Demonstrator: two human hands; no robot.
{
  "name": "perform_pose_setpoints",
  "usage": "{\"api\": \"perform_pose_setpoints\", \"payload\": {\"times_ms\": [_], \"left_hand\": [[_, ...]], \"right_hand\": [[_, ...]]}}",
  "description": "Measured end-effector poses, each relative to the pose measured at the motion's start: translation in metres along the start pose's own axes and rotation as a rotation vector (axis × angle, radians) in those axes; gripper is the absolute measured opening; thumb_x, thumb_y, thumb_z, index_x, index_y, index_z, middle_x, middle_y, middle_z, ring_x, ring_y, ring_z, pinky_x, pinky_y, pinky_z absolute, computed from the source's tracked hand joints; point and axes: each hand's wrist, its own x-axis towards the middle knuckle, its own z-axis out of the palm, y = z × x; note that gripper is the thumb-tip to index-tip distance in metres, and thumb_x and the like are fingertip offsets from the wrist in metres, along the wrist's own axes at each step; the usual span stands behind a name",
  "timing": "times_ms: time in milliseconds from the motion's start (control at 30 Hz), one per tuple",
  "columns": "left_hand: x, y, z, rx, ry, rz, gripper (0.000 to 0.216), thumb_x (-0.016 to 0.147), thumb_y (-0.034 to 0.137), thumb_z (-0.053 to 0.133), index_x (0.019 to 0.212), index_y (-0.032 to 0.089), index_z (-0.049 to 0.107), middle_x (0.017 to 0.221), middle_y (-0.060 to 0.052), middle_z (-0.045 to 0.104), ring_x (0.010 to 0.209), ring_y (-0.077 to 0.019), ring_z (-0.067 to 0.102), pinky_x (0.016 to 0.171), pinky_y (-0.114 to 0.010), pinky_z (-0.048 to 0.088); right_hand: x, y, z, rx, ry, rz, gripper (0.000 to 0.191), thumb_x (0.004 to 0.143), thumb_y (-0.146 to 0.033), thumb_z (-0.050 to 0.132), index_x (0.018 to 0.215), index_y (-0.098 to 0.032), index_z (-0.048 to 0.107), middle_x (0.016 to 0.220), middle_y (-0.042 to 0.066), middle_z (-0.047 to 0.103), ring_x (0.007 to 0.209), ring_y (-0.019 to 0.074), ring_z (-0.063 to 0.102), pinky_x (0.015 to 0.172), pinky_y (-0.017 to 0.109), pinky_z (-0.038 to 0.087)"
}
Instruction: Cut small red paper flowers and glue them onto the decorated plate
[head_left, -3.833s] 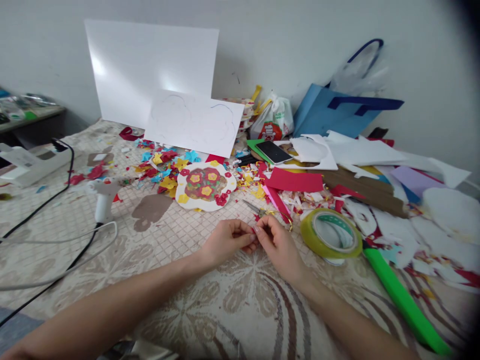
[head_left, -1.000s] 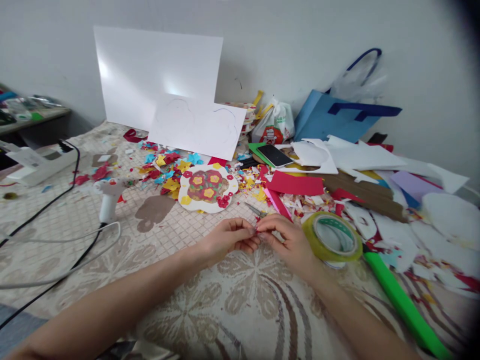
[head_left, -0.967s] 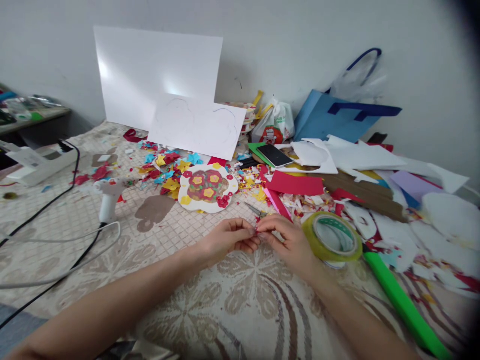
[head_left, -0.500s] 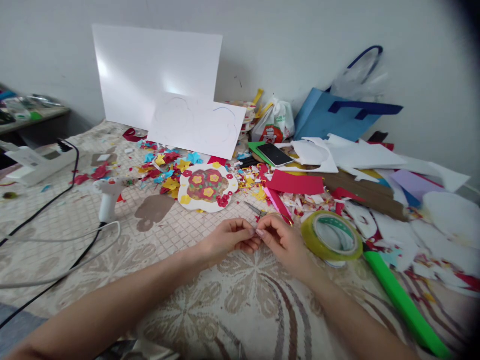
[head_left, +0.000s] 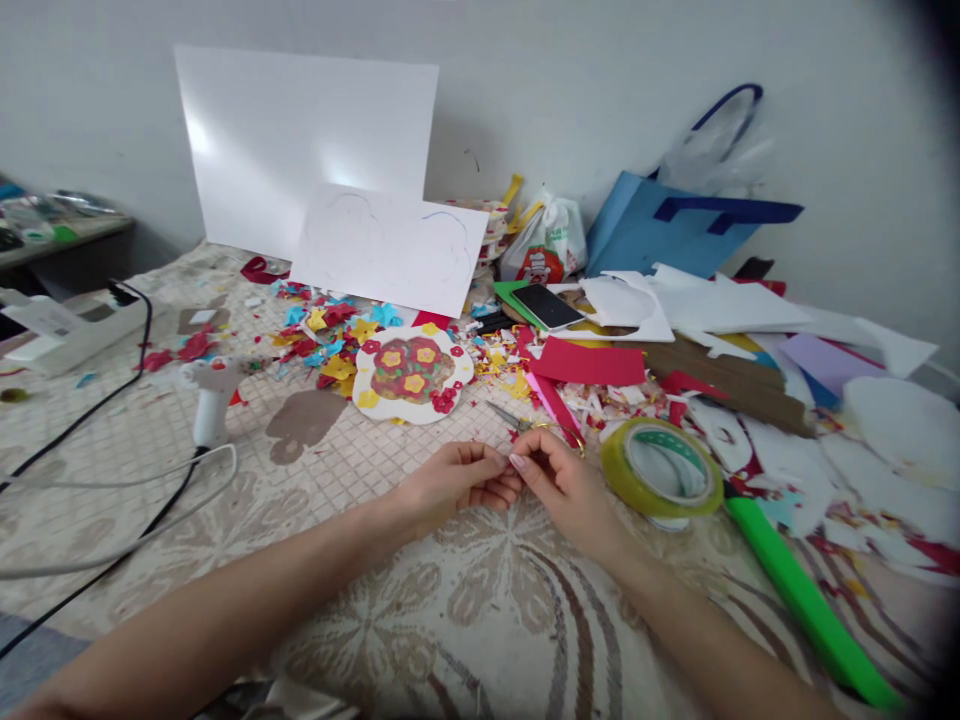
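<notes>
Paper scrap, tiny and red, seems to sit pinched where our two hands meet, low over the patterned tabletop (head_left: 420, 610); it is too small for us to make out its shape. Going from the left, our glue gun (head_left: 208, 392) stands on the cloth with its cord trailing towards us, parked within reach but clear of the paper. Next comes the flower plaque (head_left: 411, 371), lying flat among loose coloured cuttings, probably so its glued pieces stay put. Our left hand (head_left: 454, 482) rests on the cloth, thumb and fingers closed to a fine pinch. Our right hand (head_left: 562, 485) meets it tip to tip, likewise closed small, so both grips hold tight with almost no gap; we judge they share the same bit, steadying it close to the cloth. Just beyond the right hand lie the scissors (head_left: 525, 424), blades pointing left, handy for the next cut. Further right, the tape roll (head_left: 660, 466) lies flat, touching the green paper roll (head_left: 806, 598).
</notes>
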Motion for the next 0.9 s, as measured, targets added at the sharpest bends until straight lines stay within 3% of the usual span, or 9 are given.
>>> {"api": "perform_pose_setpoints", "payload": {"times_ms": [367,667,900], "left_hand": [[-0.001,-0.007,0.008,0.074,0.117,0.165,0.03,0.068,0.037,0.073,0.072,0.012,0.057,0.069,-0.003,0.066,0.062,-0.0109,0.061,0.063,-0.024,0.046],[-0.003,-0.006,0.011,0.066,0.087,0.125,0.031,0.064,0.035,0.076,0.075,0.01,0.06,0.07,-0.003,0.066,0.065,-0.011,0.061,0.067,-0.025,0.046],[-0.001,-0.007,0.006,0.198,0.103,0.19,0.03,0.069,0.038,0.071,0.076,0.011,0.06,0.07,-0.003,0.066,0.065,-0.0116,0.061,0.066,-0.025,0.047]], "right_hand": [[0.0,0.004,0.007,-0.07,0.075,-0.03,0.006,0.088,-0.019,0.043,0.084,-0.019,0.048,0.079,0.002,0.052,0.075,0.0171,0.051,0.069,0.03,0.042],[0.0,0.005,0.008,-0.061,0.105,-0.013,0.007,0.088,-0.018,0.042,0.083,-0.019,0.047,0.08,0.003,0.053,0.074,0.0167,0.052,0.068,0.03,0.043],[-0.001,0.005,0.01,-0.023,0.116,0.011,0.007,0.088,-0.022,0.043,0.083,-0.02,0.047,0.079,0.002,0.053,0.074,0.016,0.053,0.068,0.029,0.044]]}}
